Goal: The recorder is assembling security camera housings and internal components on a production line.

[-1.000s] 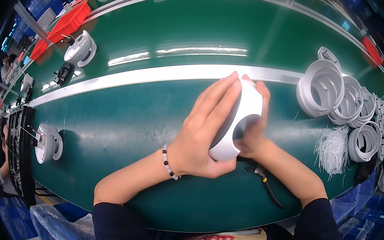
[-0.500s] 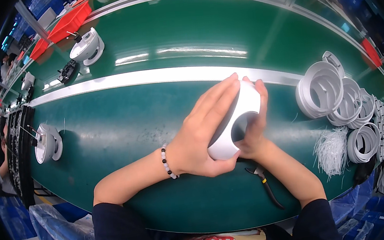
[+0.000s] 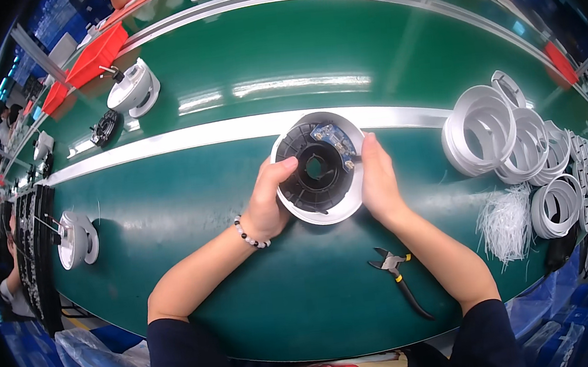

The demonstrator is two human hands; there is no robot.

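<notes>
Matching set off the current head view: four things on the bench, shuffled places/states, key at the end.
Things
1. White round housing
2. Circuit board
3. Cutters
4. White strips

Places/states
A. In a loose heap, to the right of the right forearm
B. Held between the left hand and right hand, open side showing
C. Lying on the green tabletop, between the two forearms
D. Blue, inside the held part, toward its upper right in the picture

Pairs
1-B, 2-D, 3-C, 4-A
</notes>
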